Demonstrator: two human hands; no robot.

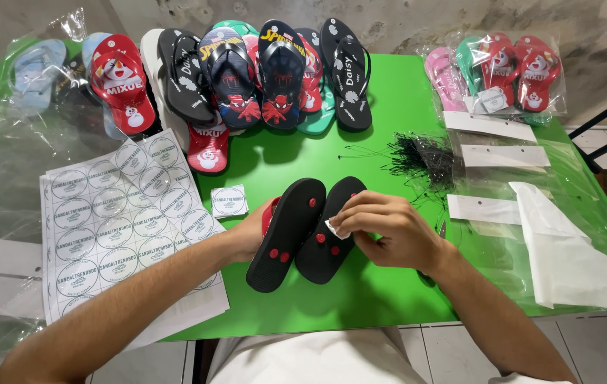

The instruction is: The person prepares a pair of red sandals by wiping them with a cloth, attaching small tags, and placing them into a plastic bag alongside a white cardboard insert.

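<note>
A pair of small flip-flops (288,235) lies sole-up in front of me on the green table (389,121), black soles with red strap plugs. My left hand (250,231) grips the left sandal from underneath. My right hand (389,227) rests on the right sandal's sole and pinches a small white sticker (335,229) against it. One cut-out round sticker on a white square (229,201) lies just left of the sandals.
A sheet of round stickers (118,220) lies at the left. Several patterned flip-flops (246,78) are piled at the back. Bagged sandals (503,71), white card strips (503,155), a bundle of black tag ties (421,156) and clear bags (567,249) sit right.
</note>
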